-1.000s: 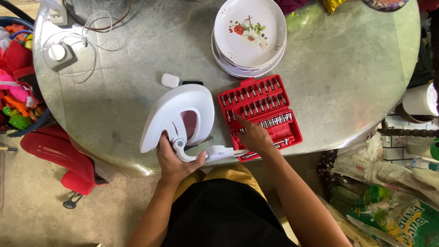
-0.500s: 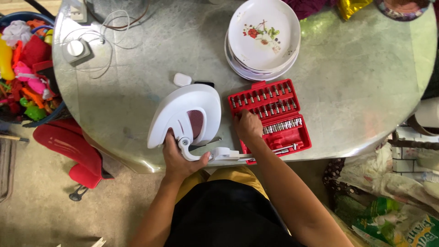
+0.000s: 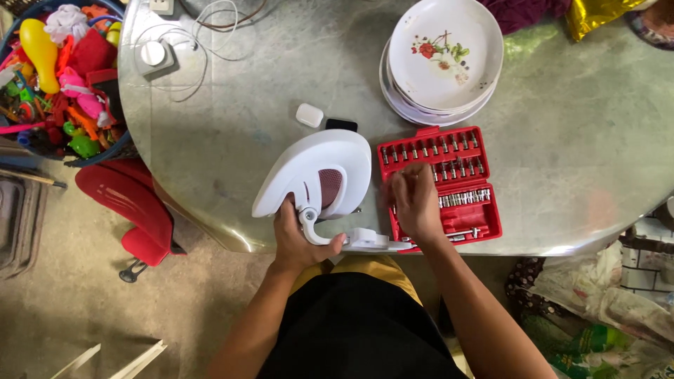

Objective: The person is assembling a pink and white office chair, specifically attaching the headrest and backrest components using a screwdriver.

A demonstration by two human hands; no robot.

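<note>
A white plastic appliance body with a dark red oval panel lies on the round metal table near its front edge. My left hand grips its curved white neck, which ends in a flat white base at the table's rim. To the right sits an open red case of screwdriver bits. My right hand rests over the case's left half, fingers curled down among the bits; whether it holds one is hidden.
A stack of white plates with a flower print stands behind the case. A small white box and a black object lie behind the appliance. White cables and an adapter lie far left. A basket of toys and a red seat stand left.
The view has shifted so the table sits further right. My right hand has moved a little within the red case. My left hand still grips the appliance.
</note>
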